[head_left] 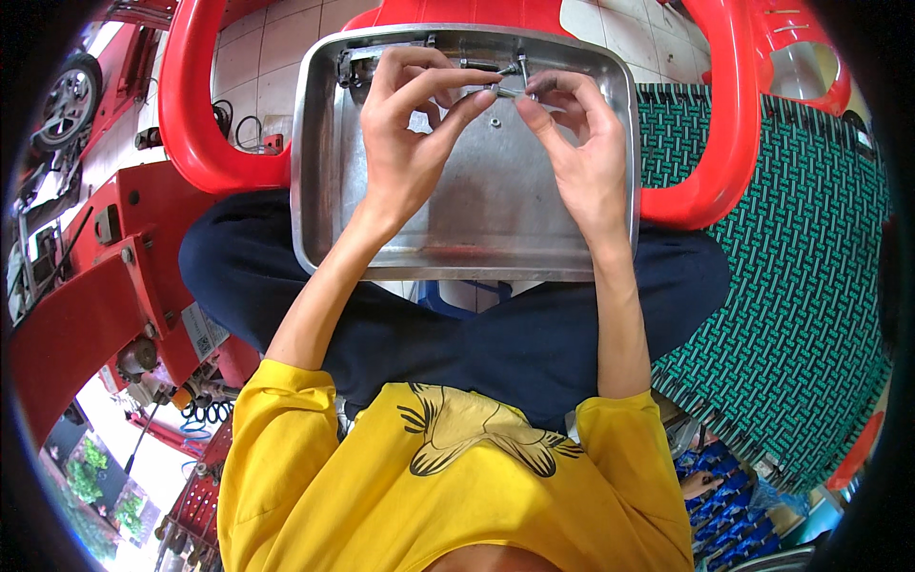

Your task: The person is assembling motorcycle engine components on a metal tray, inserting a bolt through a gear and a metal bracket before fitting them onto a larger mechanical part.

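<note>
Over the far half of a shallow steel tray (457, 270), both hands meet at a small silver rod-shaped metal piece (507, 92). My left hand (405, 133) pinches its left end between thumb and fingertips. The other end is between the thumb and fingers of my right hand (583, 143), whose fingertips look dark with grime. Just beyond the fingers, a bolt (523, 67) shows at the tray's far side. A small nut (495, 123) lies on the tray floor below the fingertips. Dark metal parts (357, 69) sit in the far left corner, partly hidden by my left hand.
The tray rests between my crossed legs and a red plastic chair (705, 191). A green and black woven seat (782, 257) fills the right side. Red metal machinery (114, 257) stands at left, with a wheel (71, 103) beyond it. Another person's hand (701, 484) shows at lower right.
</note>
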The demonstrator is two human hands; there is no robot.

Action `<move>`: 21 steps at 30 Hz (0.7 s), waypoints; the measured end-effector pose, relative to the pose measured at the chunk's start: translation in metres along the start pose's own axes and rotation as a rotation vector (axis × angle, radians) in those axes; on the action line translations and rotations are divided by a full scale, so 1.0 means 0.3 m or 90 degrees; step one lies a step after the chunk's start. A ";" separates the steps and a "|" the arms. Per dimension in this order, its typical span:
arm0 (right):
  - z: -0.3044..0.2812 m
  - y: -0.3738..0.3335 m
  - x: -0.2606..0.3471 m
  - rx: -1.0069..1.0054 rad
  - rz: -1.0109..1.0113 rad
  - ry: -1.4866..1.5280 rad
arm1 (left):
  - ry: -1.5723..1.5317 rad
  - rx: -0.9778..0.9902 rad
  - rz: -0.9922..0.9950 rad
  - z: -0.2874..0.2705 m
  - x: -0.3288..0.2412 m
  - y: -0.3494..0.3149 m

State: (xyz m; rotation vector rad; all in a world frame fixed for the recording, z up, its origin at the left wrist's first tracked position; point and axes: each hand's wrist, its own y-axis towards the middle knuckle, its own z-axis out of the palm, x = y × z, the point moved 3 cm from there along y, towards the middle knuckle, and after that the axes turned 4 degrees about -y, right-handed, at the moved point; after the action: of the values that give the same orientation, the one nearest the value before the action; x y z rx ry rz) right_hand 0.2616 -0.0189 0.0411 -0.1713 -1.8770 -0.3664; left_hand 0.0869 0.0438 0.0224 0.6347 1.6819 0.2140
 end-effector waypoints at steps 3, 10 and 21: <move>-0.002 -0.001 0.014 0.039 0.080 0.051 | -0.018 0.002 -0.040 -0.002 0.004 -0.001; -0.003 0.004 0.014 0.017 -0.013 -0.028 | -0.029 0.005 -0.045 0.002 0.001 -0.004; 0.002 0.000 0.004 0.032 -0.027 -0.008 | -0.037 0.006 -0.036 0.006 0.004 -0.007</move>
State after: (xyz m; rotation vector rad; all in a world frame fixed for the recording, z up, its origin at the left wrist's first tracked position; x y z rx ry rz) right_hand 0.2607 -0.0188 0.0422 -0.1000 -1.9019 -0.3475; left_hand 0.0881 0.0424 0.0199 0.5944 1.6443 0.1453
